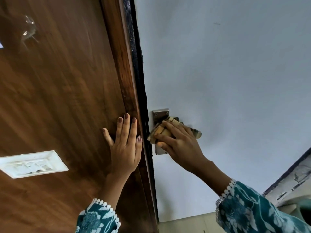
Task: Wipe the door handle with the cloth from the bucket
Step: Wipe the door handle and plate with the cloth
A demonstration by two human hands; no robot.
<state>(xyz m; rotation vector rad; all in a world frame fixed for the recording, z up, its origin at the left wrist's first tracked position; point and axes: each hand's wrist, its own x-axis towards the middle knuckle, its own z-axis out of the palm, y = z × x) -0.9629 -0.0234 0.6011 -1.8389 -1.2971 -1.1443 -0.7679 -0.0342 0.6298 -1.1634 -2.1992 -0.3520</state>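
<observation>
Left hand point(125, 148) flat, fingers spread; right hand point(180, 142) clenched.

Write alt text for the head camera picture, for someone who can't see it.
The right hand presses a cloth over a metal door handle on a pale door. The left hand lies flat on the wood panel beside it.

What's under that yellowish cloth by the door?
The cloth, pressed by the right hand, covers the door handle: only its metal plate and the lever's tip show. The middle of the lever is hidden.

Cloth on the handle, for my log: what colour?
Tan-yellow with darker stripes, gripped by the right hand; head view.
</observation>
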